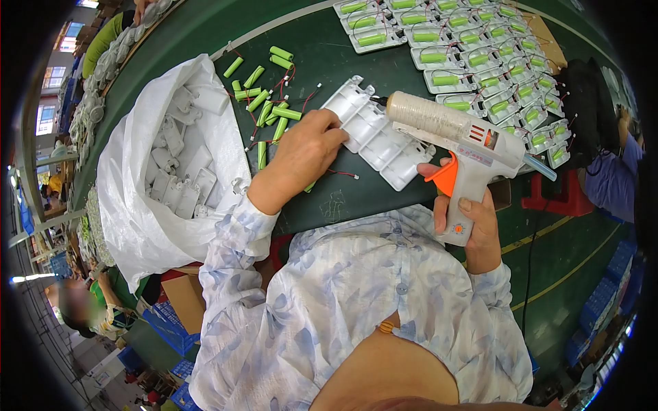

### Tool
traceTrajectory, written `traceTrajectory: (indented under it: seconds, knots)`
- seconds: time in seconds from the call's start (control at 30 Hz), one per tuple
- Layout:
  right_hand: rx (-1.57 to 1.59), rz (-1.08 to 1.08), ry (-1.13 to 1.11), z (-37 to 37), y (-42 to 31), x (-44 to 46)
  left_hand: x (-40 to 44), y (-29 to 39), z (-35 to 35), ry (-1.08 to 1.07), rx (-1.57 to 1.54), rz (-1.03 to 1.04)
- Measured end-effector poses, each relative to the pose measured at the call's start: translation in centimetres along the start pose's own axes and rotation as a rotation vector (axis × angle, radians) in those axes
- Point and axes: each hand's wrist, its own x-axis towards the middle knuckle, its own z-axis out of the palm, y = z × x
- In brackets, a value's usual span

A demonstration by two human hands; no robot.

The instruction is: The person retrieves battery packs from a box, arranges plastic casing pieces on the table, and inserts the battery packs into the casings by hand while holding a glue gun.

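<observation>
Person (pixel 103 301) in green and patterned clothing at far left, beyond the table (pixel 322 205). Another person's hand (pixel 142 8), upper left, is at a row of white parts (pixel 113 58). Open white sack (pixel 123 205) comes next, loose white plastic pieces (pixel 181 188) piled inside. Right of it, green cells (pixel 281 129) lie scattered on the dark green tabletop at mixed angles, some touching, with thin red and dark leads and small white connectors.

Left hand (pixel 299 154) has its fingers bent and close together at the left edge of the white casings (pixel 380 140); can't tell if it pinches anything. One green cell end peeks out below that wrist. The casings sit side by side in a slanted row in front of the person, ridged compartments showing.

Glue gun (pixel 476 151) points left, dark nozzle over the row's upper part; contact unclear. Right hand (pixel 473 212) is wrapped around its handle, a finger at the orange trigger (pixel 444 177). Bluish stick (pixel 540 166) pokes out the back.

Behind the gun, upper right, filled casings (pixel 473 58) stand in packed rows, a green cell in each visible one. Red stool (pixel 558 198) and somebody in blue-purple clothing (pixel 613 178) at far right.
</observation>
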Motion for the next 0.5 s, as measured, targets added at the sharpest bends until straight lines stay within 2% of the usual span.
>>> traceTrajectory:
  seconds: [0.1,0.23,0.27,0.37,0.5]
  knots:
    - [0.027,-0.017,-0.016,0.4,0.1,0.9,-0.1,0.4,0.5,0.028,-0.04,0.012]
    - [-0.063,-0.016,-0.057,0.9,-0.2,1.9,-1.2,0.9,-1.4,0.22,-0.078,-0.147]
    - [-0.121,-0.015,-0.041,1.1,-0.2,1.9,-1.8,-0.2,-1.6,0.268,-0.012,-0.158]
    - [-0.317,0.005,-0.001,1.5,-0.9,2.1,-2.2,-2.1,-2.4,0.237,0.293,-0.244]
    - [-0.525,0.047,-0.002,1.7,-1.9,2.5,-1.4,-3.5,-2.1,0.171,0.417,-0.268]
